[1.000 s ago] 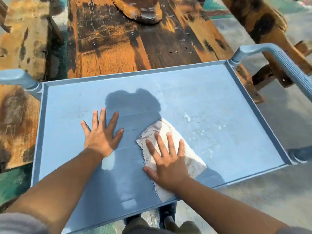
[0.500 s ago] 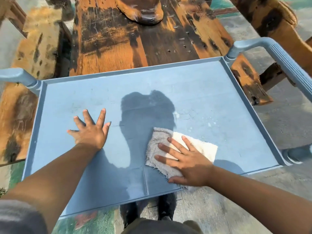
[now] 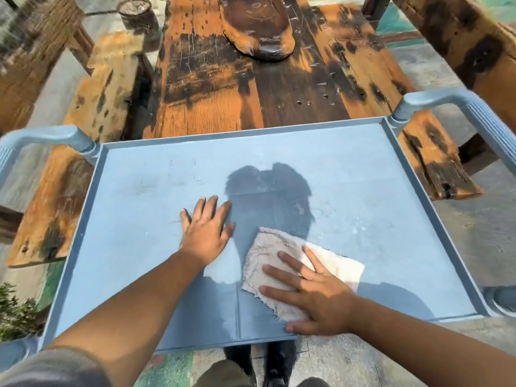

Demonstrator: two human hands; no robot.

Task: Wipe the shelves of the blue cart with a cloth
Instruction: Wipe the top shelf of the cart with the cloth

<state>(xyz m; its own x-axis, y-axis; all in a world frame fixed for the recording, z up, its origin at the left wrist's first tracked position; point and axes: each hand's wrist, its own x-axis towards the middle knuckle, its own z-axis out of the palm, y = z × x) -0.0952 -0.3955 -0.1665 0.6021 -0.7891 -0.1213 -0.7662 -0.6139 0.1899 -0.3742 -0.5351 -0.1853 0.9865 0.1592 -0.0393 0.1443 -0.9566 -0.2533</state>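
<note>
The blue cart's top shelf (image 3: 363, 177) fills the middle of the head view, a flat tray with a raised rim. A whitish frayed cloth (image 3: 268, 252) lies flat on it near the front edge, right of centre. My right hand (image 3: 315, 294) presses down on the cloth with straight, spread fingers that point left. My left hand (image 3: 205, 231) rests flat on the bare shelf just left of the cloth, fingers straight and pointing away from me. A shadow of a head falls across the shelf's middle.
Blue cart handles rise at the back left (image 3: 47, 138) and back right (image 3: 458, 107). A worn wooden table (image 3: 251, 79) with a brown carved piece (image 3: 257, 26) stands behind the cart, with wooden benches on both sides. My shoes (image 3: 276, 364) show below the front rim.
My right hand has turned from pointing forward to pointing left and has slid the cloth across the front of the shelf. My left hand has moved closer to the cloth.
</note>
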